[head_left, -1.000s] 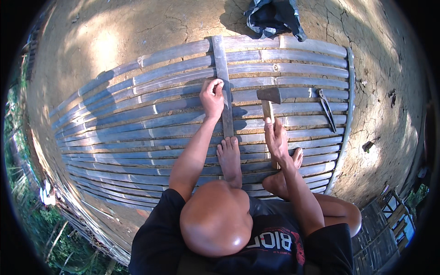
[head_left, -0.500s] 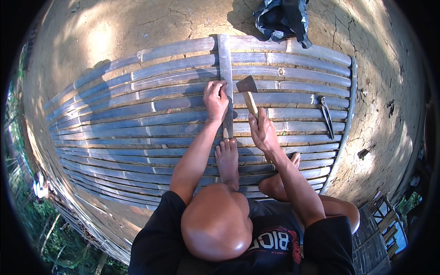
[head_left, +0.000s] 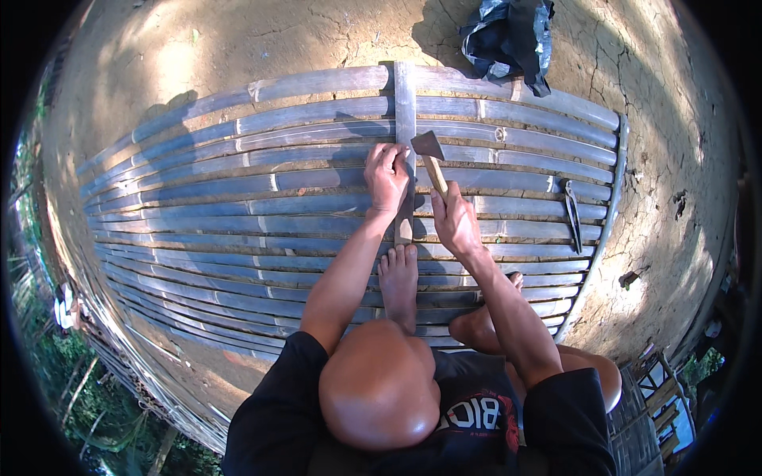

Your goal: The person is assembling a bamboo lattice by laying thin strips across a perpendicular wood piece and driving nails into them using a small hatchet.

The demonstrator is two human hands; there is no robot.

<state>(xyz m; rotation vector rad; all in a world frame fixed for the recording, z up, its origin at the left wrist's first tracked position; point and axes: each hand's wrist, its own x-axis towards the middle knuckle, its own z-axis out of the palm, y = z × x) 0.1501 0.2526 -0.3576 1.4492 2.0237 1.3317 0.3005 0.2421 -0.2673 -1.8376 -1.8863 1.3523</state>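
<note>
A panel of long grey bamboo slats [head_left: 238, 198] lies on dry cracked ground. A flat wooden crosspiece [head_left: 405, 95] runs across the slats at the middle. My left hand [head_left: 386, 176] presses on the crosspiece, fingers pinched together at a spot on it; whatever is between them is too small to tell. My right hand [head_left: 455, 220] grips the wooden handle of a hammer [head_left: 429, 155], whose dark head is close beside the left hand's fingers, over the crosspiece. My bare foot [head_left: 398, 282] rests on the slats just below the crosspiece's end.
A pair of pliers [head_left: 573, 213] lies on the slats at the right. A crumpled black plastic bag [head_left: 508, 36] sits on the ground beyond the panel. A vertical end strip [head_left: 609, 214] closes the panel's right edge. Greenery lies at the lower left.
My right hand has moved the hammer left and closer to the left hand, from out on the slats to right beside the crosspiece. The left hand has stayed on the crosspiece.
</note>
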